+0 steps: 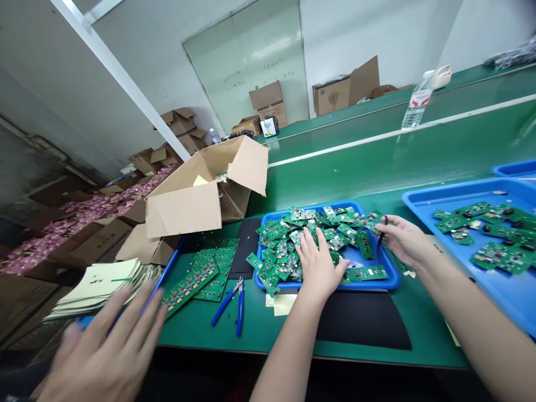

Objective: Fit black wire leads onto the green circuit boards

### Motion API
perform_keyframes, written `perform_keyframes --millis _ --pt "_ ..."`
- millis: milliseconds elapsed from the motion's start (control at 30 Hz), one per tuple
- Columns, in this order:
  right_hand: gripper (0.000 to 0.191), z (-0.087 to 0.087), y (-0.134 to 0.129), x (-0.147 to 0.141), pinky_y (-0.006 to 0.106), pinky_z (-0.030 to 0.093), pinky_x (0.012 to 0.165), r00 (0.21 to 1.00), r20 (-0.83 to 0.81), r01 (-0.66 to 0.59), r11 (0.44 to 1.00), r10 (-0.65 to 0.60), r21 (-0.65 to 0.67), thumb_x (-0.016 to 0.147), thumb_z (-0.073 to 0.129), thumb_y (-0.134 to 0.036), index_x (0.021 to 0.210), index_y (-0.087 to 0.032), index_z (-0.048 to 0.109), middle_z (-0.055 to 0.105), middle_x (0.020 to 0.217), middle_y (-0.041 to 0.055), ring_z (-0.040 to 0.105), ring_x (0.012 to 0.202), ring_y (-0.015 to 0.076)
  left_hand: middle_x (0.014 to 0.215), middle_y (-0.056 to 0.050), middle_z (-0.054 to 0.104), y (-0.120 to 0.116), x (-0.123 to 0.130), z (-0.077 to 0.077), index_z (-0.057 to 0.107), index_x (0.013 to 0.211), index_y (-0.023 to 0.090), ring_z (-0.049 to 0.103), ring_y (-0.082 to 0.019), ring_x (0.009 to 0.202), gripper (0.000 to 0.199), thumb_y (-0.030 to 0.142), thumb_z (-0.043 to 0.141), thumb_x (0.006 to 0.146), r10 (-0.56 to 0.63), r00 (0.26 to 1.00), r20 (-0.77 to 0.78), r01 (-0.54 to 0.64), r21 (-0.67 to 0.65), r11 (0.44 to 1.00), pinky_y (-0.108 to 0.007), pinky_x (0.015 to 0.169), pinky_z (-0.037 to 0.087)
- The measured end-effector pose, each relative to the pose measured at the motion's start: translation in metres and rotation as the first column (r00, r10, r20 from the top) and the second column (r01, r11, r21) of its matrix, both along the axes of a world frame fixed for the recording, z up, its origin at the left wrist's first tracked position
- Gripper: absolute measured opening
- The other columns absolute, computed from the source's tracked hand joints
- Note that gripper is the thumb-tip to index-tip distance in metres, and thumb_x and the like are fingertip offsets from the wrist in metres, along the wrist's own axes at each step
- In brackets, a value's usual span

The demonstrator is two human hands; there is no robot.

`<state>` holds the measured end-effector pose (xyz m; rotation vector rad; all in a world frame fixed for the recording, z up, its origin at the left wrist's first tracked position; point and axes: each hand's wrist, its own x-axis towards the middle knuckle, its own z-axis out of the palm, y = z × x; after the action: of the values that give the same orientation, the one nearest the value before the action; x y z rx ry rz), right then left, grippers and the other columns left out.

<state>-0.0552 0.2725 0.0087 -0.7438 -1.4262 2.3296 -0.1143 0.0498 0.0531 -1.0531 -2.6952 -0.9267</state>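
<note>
My left hand (316,265) rests palm down, fingers spread, on the heap of small green circuit boards (276,251) in a blue tray (389,282). At the tray's right edge my right hand (400,237) is pinched on a thin dark strip (381,237). Its fingertips are beside a green board (371,221); whether they touch it is unclear. A loose board (368,273) lies near the tray's front edge. Blue-handled cutters (239,307) lie open left of the tray, next to larger board panels (220,262).
Another person's blurred hand (104,357) is at the lower left, near stacked pale sheets (94,285). An open carton (184,209) stands behind the panels. Another blue tray (435,195) of boards is at the right. A bottle (419,103) stands on the ledge.
</note>
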Motion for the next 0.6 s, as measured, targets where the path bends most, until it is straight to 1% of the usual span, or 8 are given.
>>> perform_keyframes --millis 133,200,233,300,367,400,467,600 --pt "0.03 -0.001 0.002 0.0 0.026 0.038 0.05 1.0 -0.011 0.008 1.0 -0.008 -0.023 0.054 0.075 -0.024 0.071 -0.022 0.05 0.053 0.059 -0.003 0.051 0.055 0.0124 0.139 -0.013 0.037 0.003 0.016 -0.012 0.044 0.128 0.023 0.024 -0.034 0.133 0.056 0.046 0.055 0.078 0.06 0.998 -0.033 -0.061 -0.015 0.998 -0.057 0.104 0.024" --pt "0.03 -0.003 0.003 0.0 0.025 0.039 0.05 1.0 -0.02 0.01 0.999 -0.011 -0.031 0.054 0.075 -0.024 0.071 -0.022 0.05 0.054 0.059 -0.003 0.052 0.056 0.0125 0.143 -0.015 0.03 -0.007 0.022 -0.019 0.04 0.131 0.021 0.017 -0.033 0.135 0.059 0.048 0.051 0.08 0.17 0.982 -0.081 -0.172 -0.021 0.985 -0.058 0.106 0.017" --pt "0.031 -0.005 0.003 -0.001 0.025 0.039 0.05 1.0 -0.025 0.014 0.999 -0.015 -0.034 0.052 0.075 -0.024 0.07 -0.022 0.051 0.053 0.059 -0.0033 0.052 0.055 0.0124 0.144 -0.015 0.027 -0.014 0.023 -0.022 0.038 0.133 0.02 0.014 -0.033 0.136 0.058 0.048 0.048 0.082 0.267 0.958 -0.106 -0.271 -0.024 0.962 -0.059 0.107 0.013" --pt "0.032 -0.008 0.004 -0.002 0.025 0.039 0.05 0.999 -0.031 0.022 0.999 -0.024 -0.041 0.05 0.076 -0.024 0.07 -0.023 0.051 0.053 0.058 -0.0042 0.052 0.055 0.0121 0.146 -0.017 0.022 -0.032 0.023 -0.028 0.034 0.135 0.017 0.008 -0.033 0.137 0.061 0.05 0.042 0.084 0.489 0.865 -0.114 -0.497 -0.055 0.866 -0.062 0.106 0.009" --pt "0.03 -0.01 0.004 -0.003 0.024 0.039 0.049 0.999 -0.039 0.022 0.999 -0.024 -0.042 0.05 0.076 -0.024 0.069 -0.023 0.052 0.054 0.058 -0.0048 0.051 0.054 0.0116 0.145 -0.022 0.021 -0.048 0.021 -0.034 0.029 0.137 0.011 0.007 -0.036 0.137 0.07 0.054 0.04 0.083 0.613 0.788 -0.051 -0.613 -0.164 0.773 -0.063 0.104 0.012" --pt "0.028 -0.011 0.005 -0.003 0.024 0.039 0.049 0.999 -0.045 0.017 0.999 -0.019 -0.042 0.052 0.076 -0.024 0.068 -0.024 0.053 0.055 0.058 -0.0049 0.051 0.054 0.0116 0.145 -0.024 0.02 -0.052 0.019 -0.036 0.026 0.138 0.009 0.008 -0.037 0.136 0.075 0.056 0.041 0.082 0.626 0.78 -0.015 -0.612 -0.228 0.757 -0.062 0.104 0.015" --pt "0.025 -0.013 0.005 -0.003 0.025 0.039 0.049 0.998 -0.06 0.001 0.999 -0.004 -0.044 0.055 0.075 -0.024 0.068 -0.025 0.054 0.055 0.058 -0.0049 0.051 0.053 0.0119 0.144 -0.025 0.021 -0.054 0.017 -0.039 0.023 0.139 0.008 0.009 -0.037 0.136 0.081 0.059 0.043 0.08 0.591 0.806 0.037 -0.554 -0.306 0.774 -0.058 0.105 0.018" --pt "0.026 -0.014 0.007 -0.001 0.025 0.039 0.049 0.997 -0.082 -0.015 0.997 0.009 -0.07 0.055 0.077 -0.024 0.068 -0.025 0.055 0.056 0.058 -0.0045 0.051 0.053 0.0121 0.144 -0.025 0.021 -0.035 0.019 -0.038 0.023 0.14 0.011 0.013 -0.039 0.135 0.078 0.056 0.044 0.08 0.54 0.837 0.09 -0.494 -0.301 0.816 -0.057 0.104 0.021"
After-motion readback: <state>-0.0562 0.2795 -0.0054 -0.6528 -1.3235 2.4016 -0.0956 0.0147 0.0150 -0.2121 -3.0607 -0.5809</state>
